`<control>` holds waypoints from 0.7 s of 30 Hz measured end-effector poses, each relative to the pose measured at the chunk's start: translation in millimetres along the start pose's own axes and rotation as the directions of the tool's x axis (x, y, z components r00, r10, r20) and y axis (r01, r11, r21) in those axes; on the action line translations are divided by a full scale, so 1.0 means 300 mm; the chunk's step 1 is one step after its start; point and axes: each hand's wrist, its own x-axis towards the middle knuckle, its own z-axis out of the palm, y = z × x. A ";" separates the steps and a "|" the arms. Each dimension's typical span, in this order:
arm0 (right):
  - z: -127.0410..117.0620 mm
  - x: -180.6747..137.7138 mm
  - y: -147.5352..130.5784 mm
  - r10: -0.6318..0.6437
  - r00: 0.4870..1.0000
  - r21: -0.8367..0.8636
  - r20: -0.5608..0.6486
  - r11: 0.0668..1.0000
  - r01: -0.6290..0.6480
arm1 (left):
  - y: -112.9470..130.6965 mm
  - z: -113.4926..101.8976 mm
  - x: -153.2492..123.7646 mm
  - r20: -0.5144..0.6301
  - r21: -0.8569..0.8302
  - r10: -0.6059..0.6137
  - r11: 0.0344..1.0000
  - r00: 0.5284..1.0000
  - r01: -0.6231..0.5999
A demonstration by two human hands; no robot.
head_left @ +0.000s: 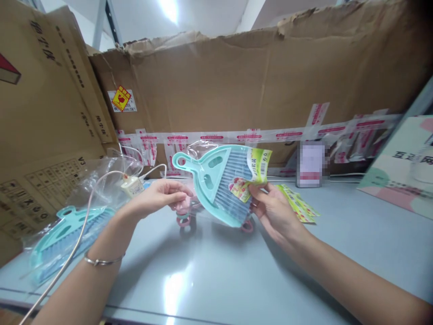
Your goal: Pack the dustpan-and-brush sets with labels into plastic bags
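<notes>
A turquoise dustpan with a small brush nested in it is held up above the table, tilted, inside a clear plastic bag. My right hand grips its right side, thumb over a green-and-yellow printed label card. To the left of the dustpan, my left hand is closed in a pinch at what looks like the bag's loose edge; the fingertips partly hide it. Pink and turquoise ring-shaped handles show behind and below that hand.
Another bagged turquoise dustpan set lies at left, crossed by a pale cable near a white plug adapter. Printed label cards lie right of my right hand. A phone leans against the large cardboard box behind.
</notes>
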 end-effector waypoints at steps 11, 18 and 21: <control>0.017 -0.002 0.027 0.060 0.988 0.256 -0.145 0.967 -0.021 | -0.035 0.207 0.057 -0.026 -0.263 -0.116 0.959 0.993 0.105; 0.019 -0.016 0.008 -0.035 0.997 0.185 -0.071 0.982 0.048 | -0.020 0.160 0.047 -0.187 -0.199 -0.054 0.980 0.981 0.016; 0.027 -0.032 0.003 -0.030 0.997 0.156 -0.067 0.987 0.040 | -0.026 0.133 0.045 -0.216 -0.193 -0.019 0.981 0.976 -0.024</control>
